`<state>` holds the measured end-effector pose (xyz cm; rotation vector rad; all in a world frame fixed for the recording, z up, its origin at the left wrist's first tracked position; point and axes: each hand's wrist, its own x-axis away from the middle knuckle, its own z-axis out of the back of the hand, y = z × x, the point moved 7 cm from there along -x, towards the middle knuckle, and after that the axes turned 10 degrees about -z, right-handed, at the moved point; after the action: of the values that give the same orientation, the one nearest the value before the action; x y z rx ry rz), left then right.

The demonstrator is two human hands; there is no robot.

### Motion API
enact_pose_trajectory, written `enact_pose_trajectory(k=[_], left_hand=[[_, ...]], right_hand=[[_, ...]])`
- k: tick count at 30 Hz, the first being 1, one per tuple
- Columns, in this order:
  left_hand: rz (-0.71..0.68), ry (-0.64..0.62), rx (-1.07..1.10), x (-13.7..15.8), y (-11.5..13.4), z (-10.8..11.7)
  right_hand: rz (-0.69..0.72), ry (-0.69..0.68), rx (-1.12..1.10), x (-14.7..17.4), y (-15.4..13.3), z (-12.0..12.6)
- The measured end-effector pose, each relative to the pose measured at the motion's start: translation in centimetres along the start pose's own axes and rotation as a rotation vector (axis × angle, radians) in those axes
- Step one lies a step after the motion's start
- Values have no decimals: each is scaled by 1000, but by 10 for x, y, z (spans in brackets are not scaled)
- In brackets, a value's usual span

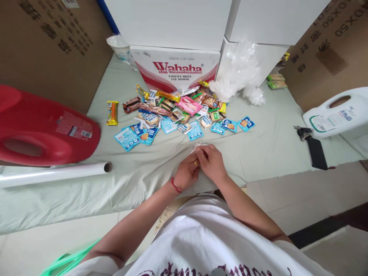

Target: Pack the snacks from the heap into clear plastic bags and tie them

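My left hand [186, 170], with a red cord at the wrist and a ring, meets my right hand [212, 163] near the table's front edge. Both are closed, fingers bent together over a crumpled piece of clear plastic [197, 146] that pokes out past the fingertips; most of it is hidden. Just beyond lie flat blue snack packets [196, 131], several of them spread in a loose row. Behind these is a heap of wrapped snacks, with a pink packet [189, 105] on top and a yellow-wrapped bar [167, 96] at the back.
A Wahaha water carton [178, 69] stands behind the heap, beside a pile of clear plastic bags [240, 73]. At left are a red jug [43, 126] and a roll of film [57, 173]. A white detergent bottle [336, 113] and a black phone [316, 153] lie right.
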<state>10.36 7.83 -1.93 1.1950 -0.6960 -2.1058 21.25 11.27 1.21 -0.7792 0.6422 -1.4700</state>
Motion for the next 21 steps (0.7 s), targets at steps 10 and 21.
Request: enact_pose_trajectory(k=[10,21], left_hand=[[302,730,57,22,1,58],[-126,-355,-194,-10,-5,5]], right_hand=[[156,-30,494,37,-7,-43],[243,-299,-31,70,20,4]])
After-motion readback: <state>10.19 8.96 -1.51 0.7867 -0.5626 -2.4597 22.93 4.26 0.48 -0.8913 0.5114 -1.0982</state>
